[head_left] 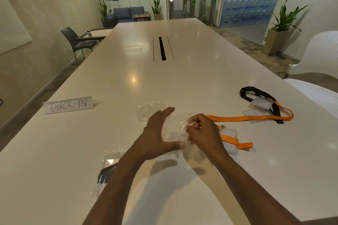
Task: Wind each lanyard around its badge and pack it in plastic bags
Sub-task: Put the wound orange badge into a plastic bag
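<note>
Clear plastic bag (175, 129) is pinched by the curled right hand (201, 130), lifted above the white table (182, 78). Left hand (157, 137) spreads open beside it. Orange lanyard (247, 118) lies toward the right edge.

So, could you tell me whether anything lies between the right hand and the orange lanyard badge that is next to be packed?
Nothing visible does. The right hand, pinching a clear plastic bag, sits right beside the orange lanyard badge; only bare table shows around them.

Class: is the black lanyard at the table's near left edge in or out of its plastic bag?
In: the black lanyard lies inside a clear plastic bag.
</note>
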